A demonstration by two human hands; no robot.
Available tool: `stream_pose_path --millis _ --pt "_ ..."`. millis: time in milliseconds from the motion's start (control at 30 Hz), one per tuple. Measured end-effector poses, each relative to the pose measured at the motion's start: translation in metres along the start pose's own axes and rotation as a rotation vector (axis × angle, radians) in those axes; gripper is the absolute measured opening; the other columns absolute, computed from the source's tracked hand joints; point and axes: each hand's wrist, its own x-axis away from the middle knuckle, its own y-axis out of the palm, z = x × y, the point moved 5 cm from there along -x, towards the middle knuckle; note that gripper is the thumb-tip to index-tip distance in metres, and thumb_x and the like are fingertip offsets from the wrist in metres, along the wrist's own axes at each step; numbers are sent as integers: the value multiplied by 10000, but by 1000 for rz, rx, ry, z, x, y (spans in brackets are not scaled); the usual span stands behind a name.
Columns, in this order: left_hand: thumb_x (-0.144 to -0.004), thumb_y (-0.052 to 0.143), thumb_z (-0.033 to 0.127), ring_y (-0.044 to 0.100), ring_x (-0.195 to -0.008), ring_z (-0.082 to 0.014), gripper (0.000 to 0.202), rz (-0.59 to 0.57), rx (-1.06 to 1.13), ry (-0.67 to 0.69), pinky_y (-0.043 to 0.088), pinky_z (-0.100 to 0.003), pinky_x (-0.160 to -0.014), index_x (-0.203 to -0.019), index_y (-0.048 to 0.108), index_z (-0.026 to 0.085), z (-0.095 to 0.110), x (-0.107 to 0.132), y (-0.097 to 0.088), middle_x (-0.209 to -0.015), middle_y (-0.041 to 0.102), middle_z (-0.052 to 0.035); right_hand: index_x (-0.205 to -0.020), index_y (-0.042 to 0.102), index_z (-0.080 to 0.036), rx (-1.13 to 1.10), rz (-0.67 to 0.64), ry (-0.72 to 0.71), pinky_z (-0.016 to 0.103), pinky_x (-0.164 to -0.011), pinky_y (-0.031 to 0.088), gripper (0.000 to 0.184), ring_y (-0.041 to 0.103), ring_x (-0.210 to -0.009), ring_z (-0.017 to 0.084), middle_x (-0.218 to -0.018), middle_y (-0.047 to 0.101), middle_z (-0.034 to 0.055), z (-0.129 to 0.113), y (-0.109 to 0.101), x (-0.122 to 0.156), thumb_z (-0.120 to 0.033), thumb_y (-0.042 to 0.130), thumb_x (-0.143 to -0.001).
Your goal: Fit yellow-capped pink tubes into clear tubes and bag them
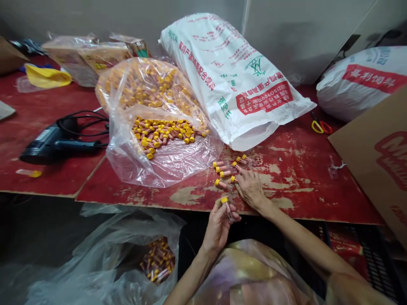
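Observation:
My left hand (219, 222) is closed around a small clear tube with a yellow cap (224, 200), held just off the table's front edge with the cap upward. My right hand (252, 188) rests low over the red tabletop, fingers bent around the yellow-capped end of another tube (234, 179). Its fingertips are partly hidden. Beside it lie several similar tubes (226, 173) with pinkish contents, loosely grouped. Behind them a large clear plastic bag (165, 169) lies open, heaped with many yellow-capped tubes (155, 133).
A white printed sack (235, 76) lies at the back. To the left is a heat gun (60, 142) with its cord. Scissors (321, 127) and a cardboard box (375, 148) are on the right. Below the table edge, another plastic bag (95, 254) holds more tubes.

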Motion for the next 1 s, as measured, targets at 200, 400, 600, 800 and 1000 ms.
stream_pose_path --millis 200,400,600,800,1000 --pt "-733 677 264 590 -595 -121 307 -116 -78 -55 506 -289 -618 -985 549 144 -8 1 3 -790 615 -22 -1004 640 -175 13 -421 125 266 -635 364 330 616 -747 184 -876 687 96 36 -31 31 -313 350 -927" --pt "-710 707 317 428 -413 -59 363 -155 -211 -122 386 -201 -413 -992 546 154 -25 -5 4 -598 499 62 -912 684 -118 174 -590 121 276 -604 392 327 662 -736 232 -810 697 167 52 -17 39 -293 408 -904" --pt "-641 752 281 385 -346 -56 309 -170 -296 -178 367 -193 -376 -853 569 150 -31 -13 7 -459 445 87 -912 683 -108 183 -571 167 302 -638 430 314 665 -740 242 -802 699 175 49 3 37 -213 387 -910" --pt "-675 746 258 619 -592 -146 305 -180 -159 -193 514 -285 -630 -909 619 110 -27 -8 18 -616 640 -32 -884 668 -140 89 -435 158 278 -592 426 324 655 -699 220 -761 694 131 52 1 45 -283 381 -925" --pt "-707 720 199 638 -872 -165 315 -86 181 -124 508 -278 -743 -1003 627 140 -14 3 8 -994 679 -83 -981 612 -167 -444 97 -48 236 -708 438 327 603 -783 140 -900 653 68 -18 -14 71 -297 312 -976"
